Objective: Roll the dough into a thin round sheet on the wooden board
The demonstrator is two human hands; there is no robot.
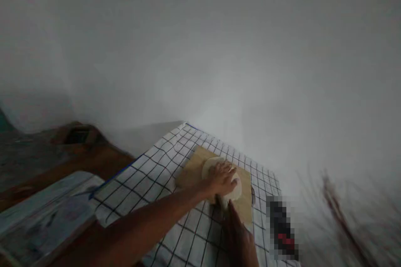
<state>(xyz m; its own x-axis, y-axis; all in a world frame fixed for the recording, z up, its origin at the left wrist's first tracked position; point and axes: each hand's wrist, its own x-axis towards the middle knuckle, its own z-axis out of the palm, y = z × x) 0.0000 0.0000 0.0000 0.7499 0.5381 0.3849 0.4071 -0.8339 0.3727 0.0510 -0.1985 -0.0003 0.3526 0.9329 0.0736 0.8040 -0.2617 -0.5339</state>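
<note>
A pale, flat, rounded sheet of dough (210, 166) lies on a light wooden board (189, 169). My left hand (223, 177) rests flat on top of it, fingers spread toward the far side. At the near edge of the board is my right hand (239, 233), low in the view. Its fingers and thumb come around the dough's near edge, where a pale strip shows between them. Dim light and blur hide the exact grip of the right hand.
A white cloth with dark grid lines (147, 173) covers the table under the board. A pixelated dark object (282, 225) is at the right. Thin, blurred twigs (333, 200) stand farther right. A pale wall (200, 50) rises behind. A whitish surface (56, 212) lies lower left.
</note>
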